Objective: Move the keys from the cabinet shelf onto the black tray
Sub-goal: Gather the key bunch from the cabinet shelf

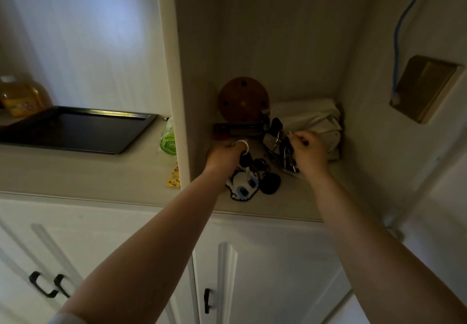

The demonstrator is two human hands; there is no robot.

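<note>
Both hands reach into the open cabinet shelf [290, 204]. My left hand [223, 155] grips a white ring of a key bunch [246, 160] whose panda-face charm [242, 185] and black fob [270, 183] hang down to the shelf. My right hand [309, 150] is closed on a second bunch of dark keys [288, 156], which dangle beside it. The black tray [75, 129] lies on the counter to the left, outside the cabinet wall, with nothing on it.
Behind the hands stand a round brown disc [243, 98], a dark flat box [237, 129] and a pale cloth bundle [313, 121]. A green packet [168, 139] and yellow packet [174, 175] lie by the cabinet wall. An orange bottle [22, 96] stands behind the tray.
</note>
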